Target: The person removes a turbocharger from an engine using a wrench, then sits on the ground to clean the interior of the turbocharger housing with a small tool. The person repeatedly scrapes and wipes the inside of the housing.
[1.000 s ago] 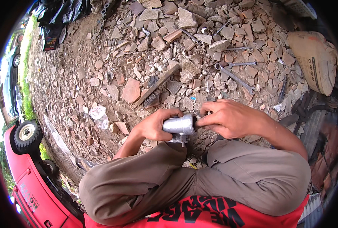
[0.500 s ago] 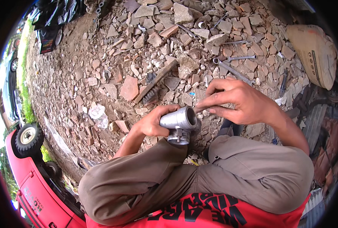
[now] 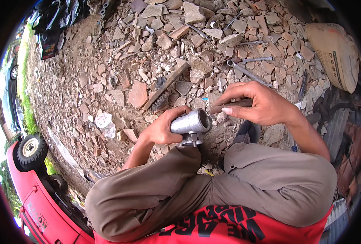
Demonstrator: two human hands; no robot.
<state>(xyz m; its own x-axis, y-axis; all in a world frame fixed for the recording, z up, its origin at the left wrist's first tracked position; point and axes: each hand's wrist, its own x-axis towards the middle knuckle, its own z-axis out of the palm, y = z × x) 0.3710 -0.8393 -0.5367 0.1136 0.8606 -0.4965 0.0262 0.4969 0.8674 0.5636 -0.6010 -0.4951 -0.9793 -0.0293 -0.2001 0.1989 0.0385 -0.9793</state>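
The left hand is clamped around a silver metal housing, which is positioned at the left trouser leg with its round opening facing right. The right hand is apart from the housing, just beside the opening, pinching a thin brown piece; its material cannot be made out clearly. A wooden-handled brush lies beyond on the rubble.

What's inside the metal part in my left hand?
The metal part shows only a shaded inner wall at its opening; anything deeper is hidden, and your left hand covers the other end.
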